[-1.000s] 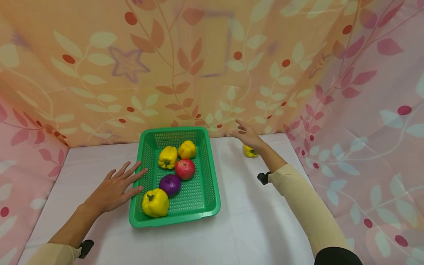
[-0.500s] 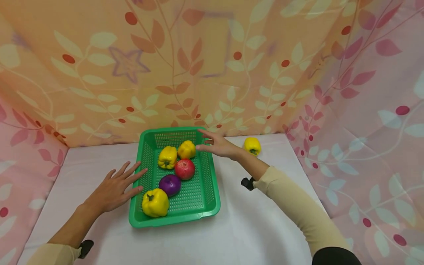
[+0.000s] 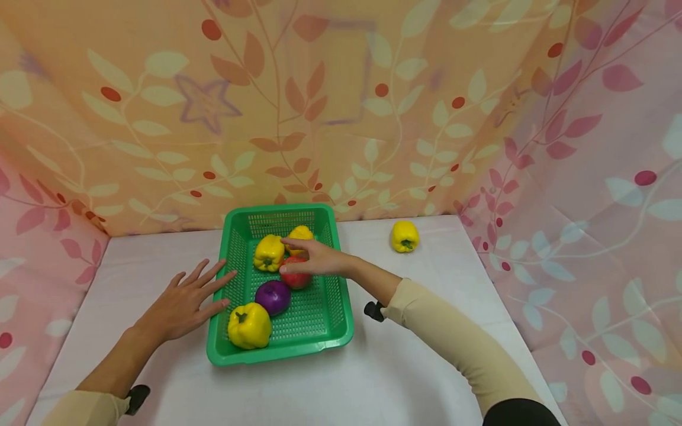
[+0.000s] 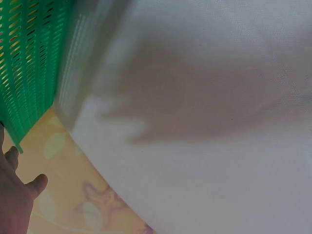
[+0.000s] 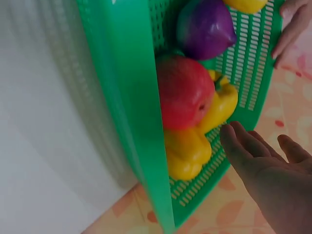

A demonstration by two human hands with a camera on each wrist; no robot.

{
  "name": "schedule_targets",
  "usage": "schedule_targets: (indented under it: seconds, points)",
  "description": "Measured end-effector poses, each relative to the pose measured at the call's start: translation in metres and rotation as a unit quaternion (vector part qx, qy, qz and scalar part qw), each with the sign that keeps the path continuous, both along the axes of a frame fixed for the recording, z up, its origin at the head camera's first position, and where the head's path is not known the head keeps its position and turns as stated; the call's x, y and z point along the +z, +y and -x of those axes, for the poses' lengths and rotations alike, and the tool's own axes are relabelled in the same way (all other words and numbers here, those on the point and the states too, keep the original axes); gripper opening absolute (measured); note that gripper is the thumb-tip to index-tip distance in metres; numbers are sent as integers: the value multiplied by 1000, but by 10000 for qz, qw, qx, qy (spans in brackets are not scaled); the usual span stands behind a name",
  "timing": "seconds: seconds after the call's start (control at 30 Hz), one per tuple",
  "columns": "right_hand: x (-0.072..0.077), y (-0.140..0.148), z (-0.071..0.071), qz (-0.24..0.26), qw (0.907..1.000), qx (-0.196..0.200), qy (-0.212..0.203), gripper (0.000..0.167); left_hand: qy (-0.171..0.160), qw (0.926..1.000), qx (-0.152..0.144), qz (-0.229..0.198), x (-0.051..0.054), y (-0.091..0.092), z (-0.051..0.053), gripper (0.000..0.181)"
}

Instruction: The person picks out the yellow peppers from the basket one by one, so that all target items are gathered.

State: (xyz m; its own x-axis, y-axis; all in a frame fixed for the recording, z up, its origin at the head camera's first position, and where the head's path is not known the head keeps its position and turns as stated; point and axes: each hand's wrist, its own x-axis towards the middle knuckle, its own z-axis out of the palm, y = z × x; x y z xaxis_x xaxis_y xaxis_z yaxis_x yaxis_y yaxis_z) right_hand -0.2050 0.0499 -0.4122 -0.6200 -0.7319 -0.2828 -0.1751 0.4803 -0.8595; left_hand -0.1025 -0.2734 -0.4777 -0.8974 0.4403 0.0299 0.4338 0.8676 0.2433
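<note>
A green plastic basket holds yellow bell peppers, a dark purple onion-like ball and a red pomegranate-like fruit. My right hand hovers over the basket, above the red fruit and the two far peppers, holding nothing. In the right wrist view its fingers stand apart from the produce. My left hand is spread at the basket's left rim, fingertips at or just over it; whether they touch is unclear. In the left wrist view only part of that hand shows.
One more yellow bell pepper lies on the white table to the right of the basket, near the back. Patterned cloth hangs behind the table and at both sides.
My right hand has moved left and nearer, from in front of the lone yellow pepper, across the rim, to above the basket's contents. The left hand and basket have stayed put.
</note>
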Motion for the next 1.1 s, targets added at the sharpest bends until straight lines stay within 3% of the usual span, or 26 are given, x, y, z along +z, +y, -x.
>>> schedule_targets:
  seconds: [0.4,0.63,0.77,1.1]
  points:
    - [-17,-24,-17,-389,9965,692,-277,77,-23,10000,19,-9,-1,0,1,64]
    - [-25,-37,-22,-387,9868,1282,-913,77,-30,10000,-5,42,1,0,1,63]
    - [-28,-43,-24,-513,9825,1497,-986,77,-26,10000,-13,21,1,-1,1,63]
    - [-36,-58,-27,-877,9757,1655,-1138,77,17,10000,-6,-30,-5,-2,2,64]
